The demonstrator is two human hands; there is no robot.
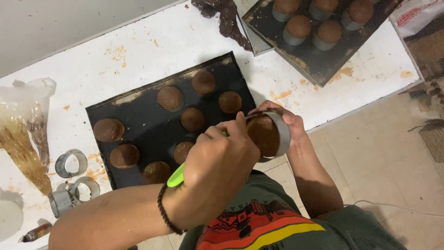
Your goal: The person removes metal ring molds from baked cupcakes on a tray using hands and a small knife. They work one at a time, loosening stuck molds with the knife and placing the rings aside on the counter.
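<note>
Ringed cake (264, 134) gripped in right hand (289, 124) | left hand (222, 162) clenches green tool (175, 178) | dark tray (143, 125) beneath

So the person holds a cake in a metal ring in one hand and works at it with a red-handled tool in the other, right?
Not quite: the tool's handle is bright green, not red, as the head view shows. The rest holds: the right hand holds a brown cake in a metal ring, and the left hand works at it with the tool.
</note>
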